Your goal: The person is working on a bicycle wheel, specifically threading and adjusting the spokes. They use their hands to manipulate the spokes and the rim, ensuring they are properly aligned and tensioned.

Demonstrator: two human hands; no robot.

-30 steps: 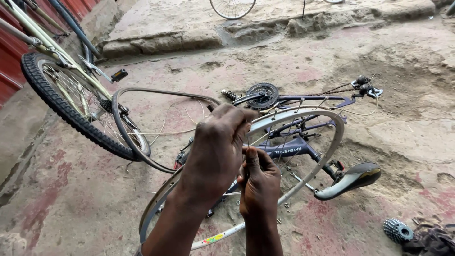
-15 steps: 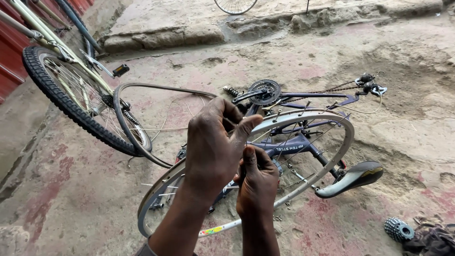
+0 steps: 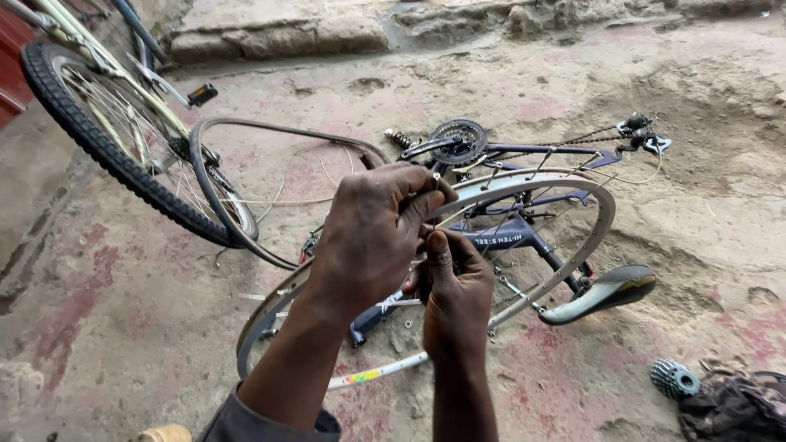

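Note:
My left hand (image 3: 372, 233) grips a bare silver bicycle wheel rim (image 3: 573, 192) from above, held over the ground, and its thumb and forefinger pinch a thin spoke (image 3: 471, 209) near the rim. My right hand (image 3: 454, 290) is closed just below it, around the wheel's middle where the spokes meet; what it holds is hidden by the fingers. Under the rim a dark blue bicycle frame (image 3: 508, 237) lies on its side on the dirt, with its chainring (image 3: 458, 141) and a black and yellow saddle (image 3: 602, 293).
A second bicycle with a tyred wheel (image 3: 106, 139) stands at the upper left. A loose tyre (image 3: 246, 188) lies on the ground beside it. A cassette of sprockets (image 3: 674, 378) and a dark rag (image 3: 737, 405) sit at the lower right. Rough stone slabs (image 3: 278, 37) edge the far side.
Both hands have stayed on the rim. The left fingers have shifted from lying flat over the rim to pinching a spoke. The view has tilted down slightly.

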